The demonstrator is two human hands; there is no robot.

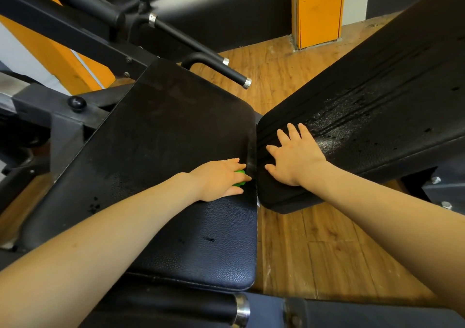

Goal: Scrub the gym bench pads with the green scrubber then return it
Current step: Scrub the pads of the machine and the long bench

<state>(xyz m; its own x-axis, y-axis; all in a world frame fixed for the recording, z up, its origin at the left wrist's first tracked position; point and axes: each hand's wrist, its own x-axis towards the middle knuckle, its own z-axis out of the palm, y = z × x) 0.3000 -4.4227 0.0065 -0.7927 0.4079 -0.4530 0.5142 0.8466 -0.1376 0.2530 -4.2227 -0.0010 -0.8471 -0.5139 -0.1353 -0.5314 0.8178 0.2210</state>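
Two black padded bench parts meet in the middle of the head view: the seat pad (166, 136) on the left and the long back pad (377, 96) slanting up to the right, its surface wet and streaked. My left hand (219, 179) grips the green scrubber (239, 176) against the seat pad's right edge, by the gap between the pads; only a small green patch shows under my fingers. Flat on the lower end of the back pad rests my right hand (294, 156), fingers spread.
Black steel frame and handles (216, 62) stand behind the seat pad. A round black knob (76, 103) sticks up at left. Wooden floor (327, 252) lies below the pads. An orange pillar (318, 8) stands at the back. A padded roller with a chrome end (241, 310) lies at the bottom.
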